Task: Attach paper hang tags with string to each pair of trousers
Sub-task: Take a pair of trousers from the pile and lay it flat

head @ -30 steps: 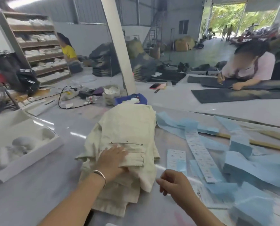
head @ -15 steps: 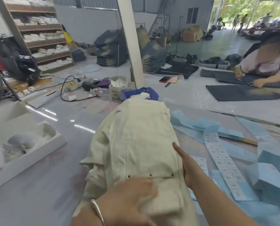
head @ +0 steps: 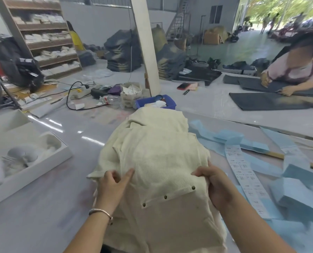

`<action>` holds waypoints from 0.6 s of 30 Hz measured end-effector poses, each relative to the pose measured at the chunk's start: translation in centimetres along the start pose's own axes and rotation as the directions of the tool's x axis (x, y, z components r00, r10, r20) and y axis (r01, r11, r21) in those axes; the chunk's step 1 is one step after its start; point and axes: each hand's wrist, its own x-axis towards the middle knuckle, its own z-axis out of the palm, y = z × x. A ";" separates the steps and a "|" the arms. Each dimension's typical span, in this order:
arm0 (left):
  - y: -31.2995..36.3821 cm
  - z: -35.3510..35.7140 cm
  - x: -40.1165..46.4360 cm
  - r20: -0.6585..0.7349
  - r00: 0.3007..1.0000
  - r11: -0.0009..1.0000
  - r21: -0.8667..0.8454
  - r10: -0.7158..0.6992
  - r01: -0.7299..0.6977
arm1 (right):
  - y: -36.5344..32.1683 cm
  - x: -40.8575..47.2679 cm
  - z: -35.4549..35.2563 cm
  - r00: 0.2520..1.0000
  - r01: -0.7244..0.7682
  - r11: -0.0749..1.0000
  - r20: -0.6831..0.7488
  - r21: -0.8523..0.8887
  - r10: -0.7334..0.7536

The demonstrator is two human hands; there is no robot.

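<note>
Trousers piled dead ahead, long axis running straight away from me | left hand pinching cloth at their left edge | right hand gripping their right edge, both about equally close | no hang tag on them yet, I reckon
</note>
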 end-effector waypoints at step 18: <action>9.6 3.4 -25.1 0.628 0.751 0.530 -0.715 0.203 0.456 | -8.1 -29.8 -12.0 0.979 0.165 0.986 0.125 -0.012 -0.163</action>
